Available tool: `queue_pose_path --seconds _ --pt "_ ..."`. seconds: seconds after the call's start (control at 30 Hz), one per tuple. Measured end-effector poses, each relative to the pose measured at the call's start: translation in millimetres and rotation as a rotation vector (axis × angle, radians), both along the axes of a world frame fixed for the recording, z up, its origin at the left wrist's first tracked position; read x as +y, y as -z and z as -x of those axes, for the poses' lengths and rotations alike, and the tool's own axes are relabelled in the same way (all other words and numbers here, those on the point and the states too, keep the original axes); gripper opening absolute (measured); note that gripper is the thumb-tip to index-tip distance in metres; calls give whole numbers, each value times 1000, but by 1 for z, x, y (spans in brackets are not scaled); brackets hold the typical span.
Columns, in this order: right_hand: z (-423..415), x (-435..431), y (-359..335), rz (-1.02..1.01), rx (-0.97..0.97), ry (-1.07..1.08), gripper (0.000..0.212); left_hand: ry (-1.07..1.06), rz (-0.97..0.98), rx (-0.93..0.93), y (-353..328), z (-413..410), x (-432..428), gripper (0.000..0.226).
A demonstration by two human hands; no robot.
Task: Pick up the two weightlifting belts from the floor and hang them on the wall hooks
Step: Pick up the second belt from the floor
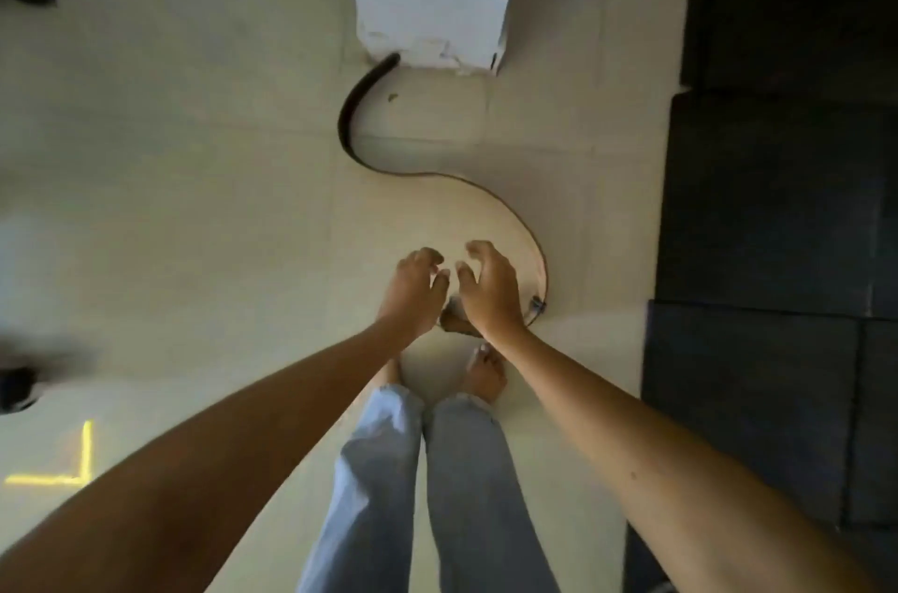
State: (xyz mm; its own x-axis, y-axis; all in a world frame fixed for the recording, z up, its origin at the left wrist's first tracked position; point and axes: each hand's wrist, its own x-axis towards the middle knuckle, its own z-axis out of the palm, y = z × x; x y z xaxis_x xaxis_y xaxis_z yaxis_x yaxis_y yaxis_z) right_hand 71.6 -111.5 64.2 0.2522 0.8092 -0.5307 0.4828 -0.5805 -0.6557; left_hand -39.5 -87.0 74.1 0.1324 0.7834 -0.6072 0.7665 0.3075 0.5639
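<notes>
Both bare arms reach forward and down from the lower corners of the view, meeting near the centre. The left hand [413,288] is palm down with fingers curled loosely and empty. The right hand [488,284] sits just beside it, fingers spread and bent like a claw, thumb toward the left hand, holding nothing. Below them, two legs in light jeans stand close together, bare feet just under the hands

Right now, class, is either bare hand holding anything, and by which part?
Nothing is held: left hand and right hand hover open above the long dark S-curved belt on the floor.
</notes>
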Motion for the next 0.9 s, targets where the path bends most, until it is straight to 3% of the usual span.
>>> queue_pose_path --seconds 0.3,0.43,0.53,0.7,0.9 --pt "36 -82 205 269 -85 -199 26 41 208 98 192 43 -56 27" --pt "42 -97 257 337 -241 -327 49 60 257 117 248 56 -69 26" --pt "45 -100 284 440 -394 -467 42 93 294 122 275 59 -77 27" --pt "41 -88 284 394 -405 -541 20 71 334 109 283 56 -76 27" --pt "34 -40 182 234 -236 -528 19 -389 387 21 199 50 -40 41"
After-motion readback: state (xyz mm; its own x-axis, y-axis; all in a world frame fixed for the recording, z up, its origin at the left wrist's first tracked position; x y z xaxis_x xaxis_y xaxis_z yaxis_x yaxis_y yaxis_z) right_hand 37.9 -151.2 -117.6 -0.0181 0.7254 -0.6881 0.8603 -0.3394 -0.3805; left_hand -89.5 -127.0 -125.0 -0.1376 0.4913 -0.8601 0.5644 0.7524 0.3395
